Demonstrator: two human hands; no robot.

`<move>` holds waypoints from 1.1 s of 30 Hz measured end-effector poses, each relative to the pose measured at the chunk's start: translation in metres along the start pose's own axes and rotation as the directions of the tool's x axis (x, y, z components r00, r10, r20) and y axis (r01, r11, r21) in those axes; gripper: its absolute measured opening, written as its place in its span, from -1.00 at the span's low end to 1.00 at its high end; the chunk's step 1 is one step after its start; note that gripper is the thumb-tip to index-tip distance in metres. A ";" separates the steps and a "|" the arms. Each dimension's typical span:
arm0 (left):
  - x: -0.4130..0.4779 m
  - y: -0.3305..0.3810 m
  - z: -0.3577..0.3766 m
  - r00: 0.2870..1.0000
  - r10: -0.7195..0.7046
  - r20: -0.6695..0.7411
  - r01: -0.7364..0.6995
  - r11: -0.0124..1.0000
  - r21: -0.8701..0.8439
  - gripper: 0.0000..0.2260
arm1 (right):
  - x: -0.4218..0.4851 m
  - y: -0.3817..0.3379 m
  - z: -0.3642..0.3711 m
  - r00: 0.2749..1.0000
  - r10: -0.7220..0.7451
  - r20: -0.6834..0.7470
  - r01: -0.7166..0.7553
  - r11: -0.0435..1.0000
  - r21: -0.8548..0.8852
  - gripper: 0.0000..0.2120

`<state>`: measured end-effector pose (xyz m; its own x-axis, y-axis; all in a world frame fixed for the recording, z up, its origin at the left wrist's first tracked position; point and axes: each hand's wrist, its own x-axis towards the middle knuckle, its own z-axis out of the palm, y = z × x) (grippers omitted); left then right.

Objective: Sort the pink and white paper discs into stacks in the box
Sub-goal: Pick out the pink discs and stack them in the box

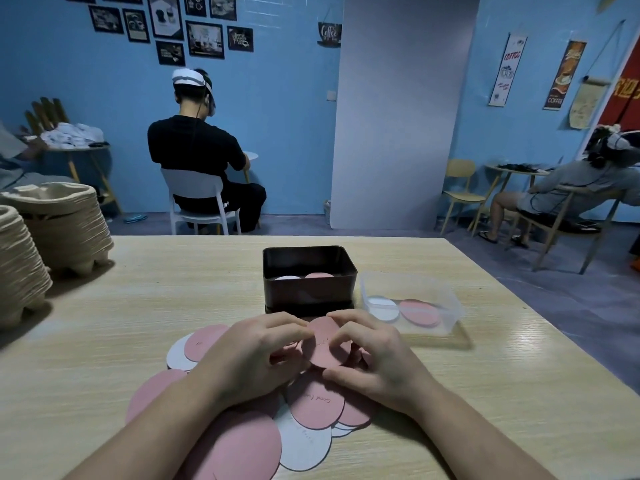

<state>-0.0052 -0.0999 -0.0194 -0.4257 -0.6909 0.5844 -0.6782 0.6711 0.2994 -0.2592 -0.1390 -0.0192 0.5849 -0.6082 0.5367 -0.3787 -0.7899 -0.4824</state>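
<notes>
A loose pile of pink and white paper discs (311, 407) lies on the wooden table in front of me. Both hands meet over the pile and pinch one pink disc (325, 344), tilted up just before the dark box. My left hand (252, 355) grips its left edge, my right hand (374, 355) its right edge. The dark rectangular box (308, 292) stands behind them, with a white disc (287, 277) on the left and a pink disc (318, 275) on the right inside. Parts of the pile are hidden under my forearms.
A clear plastic tray (450, 306) at the right holds a white stack and a pink stack. Stacks of pulp cup carriers (59, 223) stand at the table's left edge. Seated people, chairs and small tables are in the room beyond.
</notes>
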 end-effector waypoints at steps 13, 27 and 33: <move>-0.021 0.042 -0.015 0.968 -0.135 0.210 0.110 0.986 0.126 -0.34 | -0.036 -0.006 -0.012 0.994 0.070 -0.085 -0.071 0.997 -0.011 -0.74; -0.032 0.032 -0.023 0.980 -0.195 -0.029 0.197 0.968 0.156 -0.56 | -0.039 -0.004 -0.006 0.982 0.125 -0.141 -0.138 0.987 -0.086 -0.72; -0.032 0.033 -0.019 0.982 -0.179 -0.062 0.187 0.969 0.158 -0.47 | -0.023 -0.014 0.001 0.997 0.054 -0.055 -0.061 0.987 -0.150 -0.70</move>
<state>-0.0023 -0.0508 -0.0140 -0.2592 -0.7819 0.5670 -0.8320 0.4789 0.2800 -0.2665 -0.1140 -0.0249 0.5234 -0.6531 0.5473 -0.5169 -0.7540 -0.4054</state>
